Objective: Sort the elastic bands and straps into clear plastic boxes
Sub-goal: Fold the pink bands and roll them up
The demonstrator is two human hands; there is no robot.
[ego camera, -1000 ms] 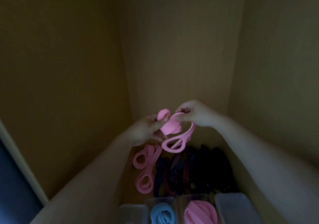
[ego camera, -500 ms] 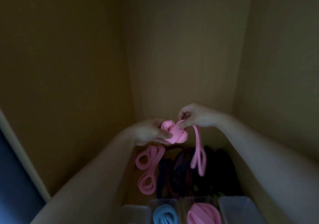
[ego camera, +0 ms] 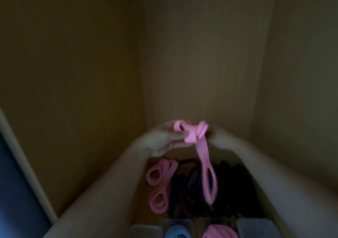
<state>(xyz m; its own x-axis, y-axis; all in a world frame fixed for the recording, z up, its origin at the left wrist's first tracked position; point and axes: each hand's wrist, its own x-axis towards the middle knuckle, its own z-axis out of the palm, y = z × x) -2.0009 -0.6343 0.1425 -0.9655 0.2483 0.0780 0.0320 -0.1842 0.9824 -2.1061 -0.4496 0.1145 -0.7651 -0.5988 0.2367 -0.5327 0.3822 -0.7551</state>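
My left hand [ego camera: 164,140] pinches a half-wound pink elastic band [ego camera: 192,133], held up in front of the back wall. The band's free loop hangs down over the pile. My right hand [ego camera: 219,138] sits just right of the coil and is blurred, so its fingers are hard to read. Below, two looped pink bands [ego camera: 159,182] lie on the floor of the shelf beside a pile of dark straps [ego camera: 219,188]. A row of clear plastic boxes [ego camera: 254,228] runs along the bottom edge; one holds a blue band [ego camera: 176,233], one a pink band [ego camera: 219,233].
Brown walls close in on the left, back and right of this narrow compartment. A pale door frame [ego camera: 27,164] slants down the left edge. The light is dim.
The coil has been turned and lifted a little. The hanging pink loop has dropped lower and longer over the dark pile. My right hand has shifted to the right side of the coil.
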